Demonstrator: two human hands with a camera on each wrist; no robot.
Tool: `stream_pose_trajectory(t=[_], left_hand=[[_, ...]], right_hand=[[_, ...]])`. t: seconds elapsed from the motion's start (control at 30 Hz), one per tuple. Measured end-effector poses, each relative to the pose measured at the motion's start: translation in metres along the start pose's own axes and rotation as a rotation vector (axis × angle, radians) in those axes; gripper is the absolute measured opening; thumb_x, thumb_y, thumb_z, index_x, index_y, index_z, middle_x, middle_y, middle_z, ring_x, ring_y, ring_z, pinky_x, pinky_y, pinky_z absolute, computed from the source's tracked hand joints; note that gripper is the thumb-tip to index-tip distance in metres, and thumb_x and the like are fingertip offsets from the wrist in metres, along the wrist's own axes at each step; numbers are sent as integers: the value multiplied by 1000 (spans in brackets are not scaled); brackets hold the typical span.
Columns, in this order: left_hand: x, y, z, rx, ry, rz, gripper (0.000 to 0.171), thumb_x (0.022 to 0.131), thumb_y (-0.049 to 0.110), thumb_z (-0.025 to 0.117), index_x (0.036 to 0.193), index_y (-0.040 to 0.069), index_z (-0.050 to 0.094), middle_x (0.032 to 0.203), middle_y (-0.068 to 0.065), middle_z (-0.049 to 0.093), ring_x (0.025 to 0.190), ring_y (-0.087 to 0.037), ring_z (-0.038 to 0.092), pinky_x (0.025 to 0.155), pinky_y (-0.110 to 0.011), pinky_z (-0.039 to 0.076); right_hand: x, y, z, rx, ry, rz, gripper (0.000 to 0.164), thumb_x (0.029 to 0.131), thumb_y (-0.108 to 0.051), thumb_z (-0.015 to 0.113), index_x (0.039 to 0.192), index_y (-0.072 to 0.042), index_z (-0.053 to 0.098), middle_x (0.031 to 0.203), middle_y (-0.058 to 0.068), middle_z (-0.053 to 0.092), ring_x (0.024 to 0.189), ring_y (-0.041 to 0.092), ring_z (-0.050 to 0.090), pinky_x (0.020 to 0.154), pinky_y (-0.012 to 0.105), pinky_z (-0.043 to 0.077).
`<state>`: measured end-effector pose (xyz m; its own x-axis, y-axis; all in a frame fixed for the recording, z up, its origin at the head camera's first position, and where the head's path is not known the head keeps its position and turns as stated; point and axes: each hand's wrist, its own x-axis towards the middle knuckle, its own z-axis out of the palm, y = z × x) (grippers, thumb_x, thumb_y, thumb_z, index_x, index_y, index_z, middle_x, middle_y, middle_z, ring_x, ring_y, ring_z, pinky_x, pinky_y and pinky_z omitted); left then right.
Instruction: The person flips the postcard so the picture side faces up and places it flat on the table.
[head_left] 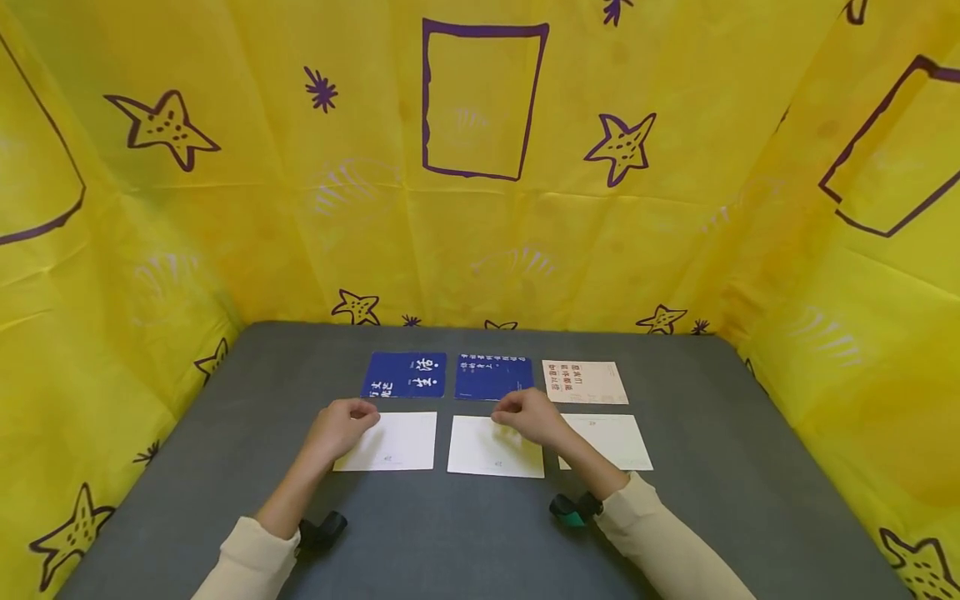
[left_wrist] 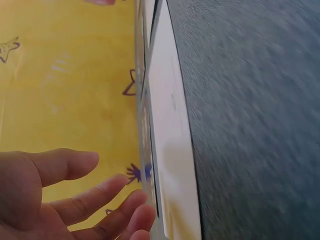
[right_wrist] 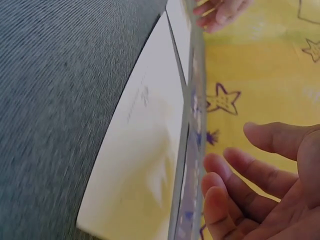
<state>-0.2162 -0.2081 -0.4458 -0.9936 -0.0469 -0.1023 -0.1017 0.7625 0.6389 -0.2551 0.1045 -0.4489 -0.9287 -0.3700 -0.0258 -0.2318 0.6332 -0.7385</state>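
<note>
Six flat cards lie in two rows on the dark table, if counted loosely several. My left hand hovers over the left end of the near-left white card, its fingers loosely bent and nothing between them in the left wrist view. Above the top right part of the middle white card is my right hand, thumb and fingers apart and holding nothing in the right wrist view. Its wrist overlaps the right white card. Behind lie a blue card, a second blue card and a cream card with red-brown characters.
The dark grey table has yellow cloth with purple drawings on its back and both sides. A black band with a camera sits on the left wrist, another camera on the right.
</note>
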Motion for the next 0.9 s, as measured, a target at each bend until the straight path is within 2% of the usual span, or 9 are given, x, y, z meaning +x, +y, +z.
stream_pose_trajectory(t=[0.1,0.3,0.47,0.63,0.9], left_hand=[[-3,-5,-3,25,16,-17,29,93,22,59,108,-1,69,108,-22,69,98,-36,63,84,-51,47],[-11,-9,-8,101,55,-43,31,91,25,60,108,1,69,106,-21,70,97,-38,63,80,-51,45],[-14,-9,-11,117,56,-69,35,91,29,61,111,1,69,108,-21,70,97,-39,63,79,-52,46],[-15,-13,-13,141,41,-77,34,90,29,62,107,0,70,105,-21,70,90,-35,63,77,-51,46],[-19,-17,-12,174,63,-98,29,89,31,63,101,6,73,98,-19,71,83,-35,64,69,-50,47]], right_hand=[[3,-6,6,-19,-17,-30,14,87,-18,70,90,-6,75,81,5,73,71,11,58,62,25,47],[9,-13,21,-26,-58,-36,14,87,-18,70,91,-5,75,77,3,70,66,9,55,56,23,45],[11,-22,30,-37,-52,-52,16,85,-18,71,90,-4,75,75,4,69,63,8,53,56,22,42],[12,-31,41,-50,-62,-67,17,85,-19,71,92,-4,75,76,5,70,61,8,53,54,22,42],[15,-43,55,-62,-80,-67,17,84,-18,72,93,-3,75,81,9,72,60,9,56,54,22,44]])
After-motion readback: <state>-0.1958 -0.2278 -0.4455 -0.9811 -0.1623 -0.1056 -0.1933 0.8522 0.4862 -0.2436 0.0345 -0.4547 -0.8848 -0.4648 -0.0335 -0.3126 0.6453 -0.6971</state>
